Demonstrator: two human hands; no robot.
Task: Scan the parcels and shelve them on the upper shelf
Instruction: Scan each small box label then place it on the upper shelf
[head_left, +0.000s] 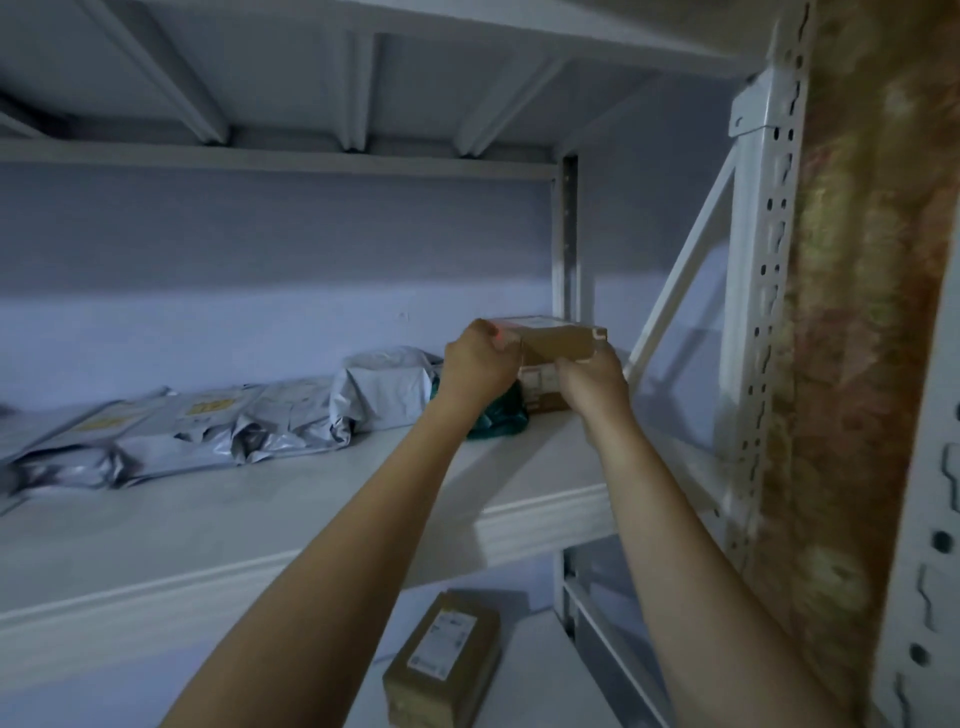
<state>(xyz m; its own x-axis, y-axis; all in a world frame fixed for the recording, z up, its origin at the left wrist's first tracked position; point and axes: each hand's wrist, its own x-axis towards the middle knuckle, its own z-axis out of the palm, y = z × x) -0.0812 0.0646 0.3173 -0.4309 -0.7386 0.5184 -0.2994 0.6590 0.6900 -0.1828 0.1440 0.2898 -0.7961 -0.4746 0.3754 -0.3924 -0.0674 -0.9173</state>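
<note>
Parcels first: your upper shelf carries a row of grey poly bags at left, soft and slippery by the look. Both your hands grip a stiff cardboard box at the shelf's right end, above another box. Left hand clasps its left corner, right hand its front edge. Probably light; hold opposite edges.

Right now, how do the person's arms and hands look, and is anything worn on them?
Both forearms are bare up to the frame's lower edge: no sleeves show. The left hand and the right hand wear no gloves, and no watch, bracelet or ring is visible. A small reddish spot of light lies on the left hand's knuckles. The dim, slightly blurred picture hides finer details.
</note>
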